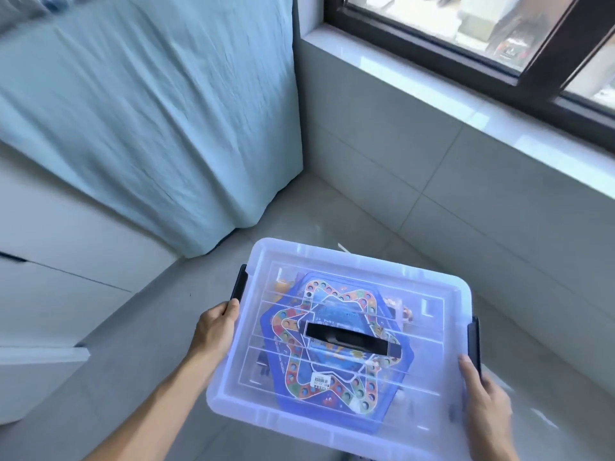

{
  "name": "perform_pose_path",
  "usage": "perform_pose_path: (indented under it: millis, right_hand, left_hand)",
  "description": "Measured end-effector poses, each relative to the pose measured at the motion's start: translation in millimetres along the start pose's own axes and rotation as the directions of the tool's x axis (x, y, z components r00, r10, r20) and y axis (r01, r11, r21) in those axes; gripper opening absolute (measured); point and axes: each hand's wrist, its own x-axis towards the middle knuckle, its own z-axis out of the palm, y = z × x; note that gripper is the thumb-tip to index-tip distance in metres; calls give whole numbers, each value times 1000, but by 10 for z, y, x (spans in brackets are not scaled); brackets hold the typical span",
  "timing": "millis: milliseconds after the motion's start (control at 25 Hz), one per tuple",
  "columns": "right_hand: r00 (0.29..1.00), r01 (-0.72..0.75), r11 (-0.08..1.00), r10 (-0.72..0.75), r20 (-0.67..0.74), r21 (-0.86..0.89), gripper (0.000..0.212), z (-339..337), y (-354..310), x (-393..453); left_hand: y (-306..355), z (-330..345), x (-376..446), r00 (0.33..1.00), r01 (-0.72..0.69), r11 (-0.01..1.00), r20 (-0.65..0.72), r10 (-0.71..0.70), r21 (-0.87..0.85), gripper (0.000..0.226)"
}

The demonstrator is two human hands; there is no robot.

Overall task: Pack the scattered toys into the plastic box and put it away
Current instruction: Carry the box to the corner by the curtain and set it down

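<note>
A pale blue curtain (149,111) hangs beside a window (482,34) above a grey tiled floor (139,327), where a lidded clear plastic box (429,314) of toys is held by left hand (216,331) and right hand (486,407), each gripping a side.

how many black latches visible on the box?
2. One latch on the left edge of the plastic box, just above the left hand; one latch on the right edge, by the right hand. The black lid handle isn't counted.

Both bare forearms reach forward, left hand (216,331) and right hand (484,399) in clasping grip.
</note>
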Motion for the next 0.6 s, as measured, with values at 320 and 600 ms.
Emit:
perform_pose_path:
  millis: [320,600]
  right_hand:
    - [1000,2,1000,-2,-1,-16,47,1259,-1106,801]
    - [983,-91,990,107,-151,104,33,2736,-1290,1570]
  left_hand:
    - [1157,-10,1895,996,-74,996,62,72,47,25]
    - [1585,222,3694,922,-234,968,338,190,92,37]
